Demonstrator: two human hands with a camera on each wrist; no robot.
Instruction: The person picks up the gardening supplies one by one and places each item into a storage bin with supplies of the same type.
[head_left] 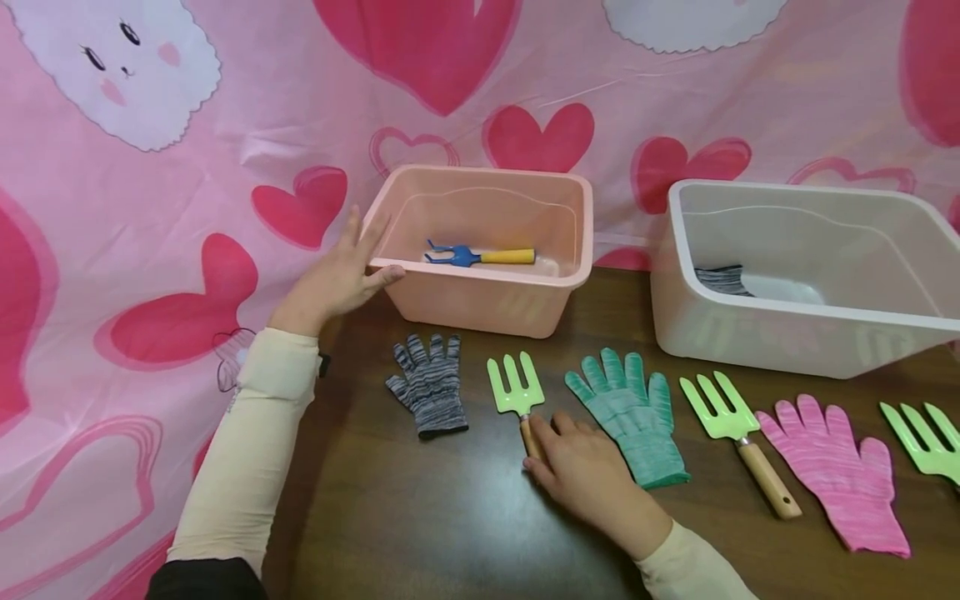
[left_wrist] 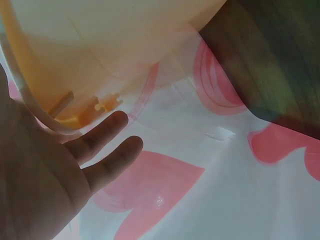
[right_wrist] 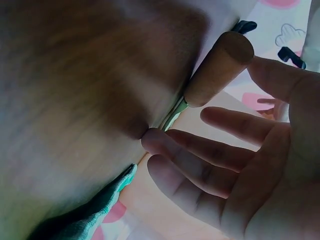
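At the left end of a pink plastic bin (head_left: 480,304), my left hand (head_left: 341,275) has its fingers spread; the thumb lies at the front rim corner. In the left wrist view two straight fingers (left_wrist: 107,160) stand apart beside the bin. A blue hand cultivator (head_left: 461,256) with a yellow handle lies in that bin. My right hand (head_left: 592,475) is at the wooden handle of a green hand fork (head_left: 517,387). In the right wrist view the thumb touches the handle's end (right_wrist: 220,70), while the loosely bent fingers reach past it to the tabletop.
A grey striped glove (head_left: 431,387) and a green glove (head_left: 630,412) flank this fork. Further right lie another green fork (head_left: 727,417), a pink glove (head_left: 832,467) and a third fork (head_left: 930,450). A white bin (head_left: 772,337) behind them holds a grey striped item (head_left: 723,280).
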